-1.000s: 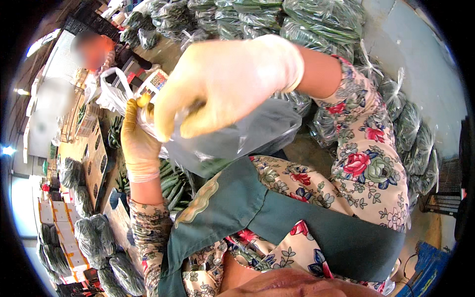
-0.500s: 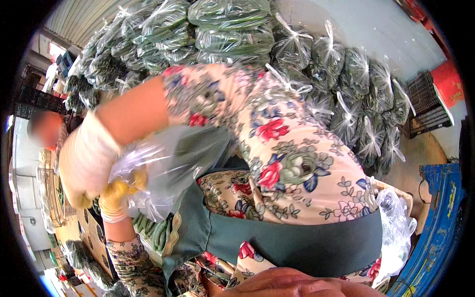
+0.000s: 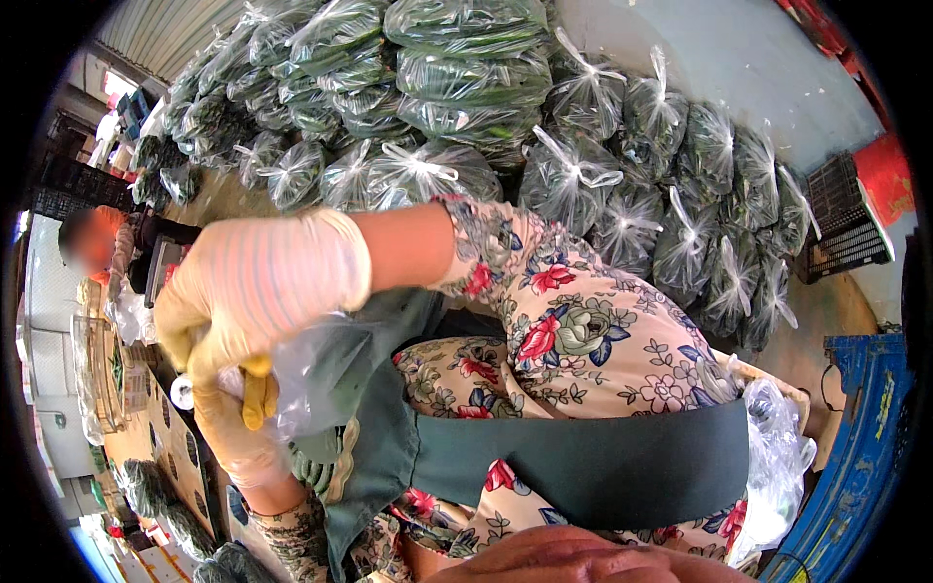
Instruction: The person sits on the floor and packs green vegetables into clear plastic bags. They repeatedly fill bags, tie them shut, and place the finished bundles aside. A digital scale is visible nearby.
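Both my hands wear pale knit gloves with yellow coated palms, and they meet at the left over a clear plastic bag (image 3: 316, 374). My right hand (image 3: 272, 277) reaches across from the right, its fingers closed at the gathered top of the bag. Just below it, my left hand (image 3: 233, 423) is closed around the bunched plastic, yellow fingers curled. Long green vegetables that look like cucumbers (image 3: 313, 468) show in part beneath, beside my dark green apron (image 3: 583, 466). The exact grip between the two hands is partly hidden.
Tied clear bags of green vegetables (image 3: 476, 83) are piled ahead and to the right. A black crate (image 3: 841, 219) stands by the wall. Crumpled clear plastic (image 3: 777, 457) lies near a blue metal frame (image 3: 846, 437). A person in orange (image 3: 102, 243) is at the far left.
My right hand has moved right and turned, with its knuckles now facing up, still at the bag's top. My left hand has shifted slightly down. The bag's spread plastic has drawn in.
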A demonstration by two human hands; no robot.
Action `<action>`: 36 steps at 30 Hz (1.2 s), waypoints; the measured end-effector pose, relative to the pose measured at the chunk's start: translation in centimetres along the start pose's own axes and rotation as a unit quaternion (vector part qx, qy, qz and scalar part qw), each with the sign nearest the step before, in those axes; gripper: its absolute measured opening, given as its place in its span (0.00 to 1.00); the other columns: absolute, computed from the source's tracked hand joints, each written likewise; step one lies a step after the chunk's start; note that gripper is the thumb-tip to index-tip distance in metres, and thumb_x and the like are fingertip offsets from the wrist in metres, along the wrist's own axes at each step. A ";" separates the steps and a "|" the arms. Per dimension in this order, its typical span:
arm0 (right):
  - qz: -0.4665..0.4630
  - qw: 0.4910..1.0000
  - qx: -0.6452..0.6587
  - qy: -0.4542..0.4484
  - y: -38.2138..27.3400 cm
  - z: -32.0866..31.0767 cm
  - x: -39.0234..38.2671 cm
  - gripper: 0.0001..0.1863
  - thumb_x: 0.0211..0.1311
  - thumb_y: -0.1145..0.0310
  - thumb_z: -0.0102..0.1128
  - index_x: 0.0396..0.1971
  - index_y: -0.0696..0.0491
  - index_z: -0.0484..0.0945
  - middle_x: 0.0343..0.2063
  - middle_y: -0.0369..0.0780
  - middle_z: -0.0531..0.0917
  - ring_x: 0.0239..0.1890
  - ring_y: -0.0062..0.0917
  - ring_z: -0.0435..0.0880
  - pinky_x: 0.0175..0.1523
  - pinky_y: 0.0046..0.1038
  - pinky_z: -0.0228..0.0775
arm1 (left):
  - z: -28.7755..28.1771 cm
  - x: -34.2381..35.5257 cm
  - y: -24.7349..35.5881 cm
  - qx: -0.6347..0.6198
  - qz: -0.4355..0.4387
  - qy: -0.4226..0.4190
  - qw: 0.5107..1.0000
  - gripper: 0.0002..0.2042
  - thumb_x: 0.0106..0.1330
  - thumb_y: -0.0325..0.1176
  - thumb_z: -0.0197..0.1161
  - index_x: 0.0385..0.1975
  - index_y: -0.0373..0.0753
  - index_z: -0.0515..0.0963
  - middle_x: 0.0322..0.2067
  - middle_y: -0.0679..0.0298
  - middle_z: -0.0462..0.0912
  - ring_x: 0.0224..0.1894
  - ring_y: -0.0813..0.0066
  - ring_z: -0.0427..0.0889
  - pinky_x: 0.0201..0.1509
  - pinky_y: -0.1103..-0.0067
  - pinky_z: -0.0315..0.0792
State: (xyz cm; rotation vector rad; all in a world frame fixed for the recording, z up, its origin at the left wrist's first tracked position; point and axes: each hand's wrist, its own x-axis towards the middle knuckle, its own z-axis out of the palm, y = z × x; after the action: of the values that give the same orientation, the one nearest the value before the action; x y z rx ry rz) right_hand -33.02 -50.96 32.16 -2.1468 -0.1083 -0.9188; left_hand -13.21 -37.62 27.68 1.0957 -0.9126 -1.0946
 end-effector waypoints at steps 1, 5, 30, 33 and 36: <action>-0.031 0.999 0.033 0.030 -0.3 1.2 -0.7 0.17 0.55 0.53 0.64 0.38 0.49 0.84 0.32 0.40 0.86 0.34 0.33 0.85 0.41 0.32 0.75 | -0.1 0.2 -0.6 0.003 0.001 -0.014 1.000 0.12 0.70 0.35 0.60 0.46 0.35 0.76 0.31 0.60 0.81 0.15 0.85 0.67 0.16 0.88 0.60; -0.177 0.975 0.055 0.125 0.6 3.6 -0.3 0.18 0.54 0.52 0.66 0.38 0.48 0.85 0.33 0.40 0.86 0.35 0.33 0.85 0.41 0.31 0.76 | -0.4 0.5 -0.4 0.059 0.021 -0.078 0.995 0.10 0.69 0.33 0.60 0.43 0.34 0.77 0.28 0.61 0.81 0.14 0.87 0.64 0.16 0.89 0.58; -0.013 0.989 -0.019 0.146 4.1 3.4 6.6 0.12 0.65 0.74 0.62 0.48 0.55 0.83 0.37 0.28 0.85 0.30 0.06 0.71 0.35 0.11 0.65 | 0.8 0.8 1.8 0.713 0.474 0.048 0.515 0.11 0.48 0.41 0.72 0.22 0.44 0.77 0.30 0.63 0.74 0.35 0.59 0.75 0.40 0.67 0.69; 0.027 0.986 -0.112 0.121 6.2 1.7 5.7 0.12 0.65 0.70 0.61 0.47 0.52 0.83 0.34 0.30 0.86 0.30 0.10 0.75 0.35 0.14 0.68 | 1.3 1.1 1.7 0.741 0.475 0.021 0.475 0.12 0.53 0.43 0.69 0.20 0.44 0.76 0.23 0.62 0.71 0.27 0.60 0.73 0.34 0.66 0.67; 0.062 0.970 -0.211 0.102 9.7 0.3 4.0 0.11 0.64 0.63 0.60 0.44 0.45 0.83 0.30 0.39 0.86 0.28 0.28 0.85 0.37 0.24 0.76 | 0.6 0.1 1.1 0.739 0.455 -0.008 0.496 0.14 0.56 0.44 0.67 0.19 0.44 0.74 0.23 0.62 0.71 0.26 0.60 0.72 0.33 0.67 0.65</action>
State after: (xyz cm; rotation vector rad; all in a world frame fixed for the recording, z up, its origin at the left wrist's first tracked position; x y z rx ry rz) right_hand -26.48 -58.26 28.52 -2.3915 0.3509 -1.1618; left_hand -13.51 -37.77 28.85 1.4554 -2.1927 0.9574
